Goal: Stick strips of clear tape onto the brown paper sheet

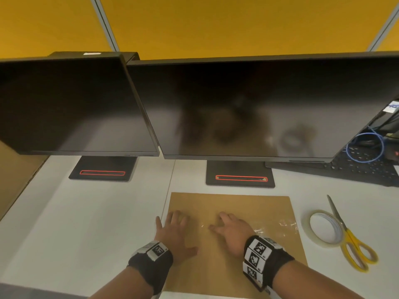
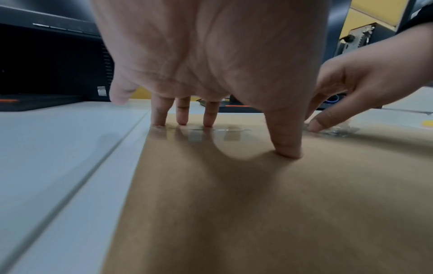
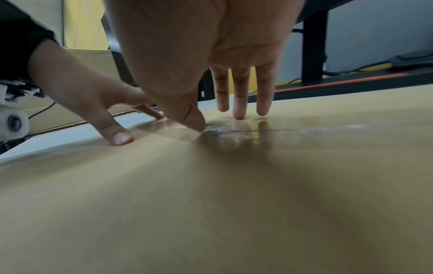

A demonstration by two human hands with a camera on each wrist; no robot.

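A brown paper sheet [image 1: 237,203] lies flat on the white desk. A strip of clear tape [image 1: 278,227] runs across it from left to right and looks wrinkled at its right end. My left hand [image 1: 174,231] lies spread on the sheet's left part, its straight fingertips [image 2: 182,121] pressing the tape's left end [image 2: 211,129]. My right hand [image 1: 231,229] is spread on the sheet's middle, thumb and fingertips [image 3: 239,115] pressing down on the tape [image 3: 173,130]. Both hands hold nothing.
A roll of clear tape [image 1: 323,228] and yellow-handled scissors [image 1: 352,244] lie right of the sheet. Two dark monitors [image 1: 237,108] on stands [image 1: 239,175] fill the back. A laptop keyboard [image 1: 356,167] with a blue cable sits far right. A cardboard panel [image 1: 13,175] borders the left.
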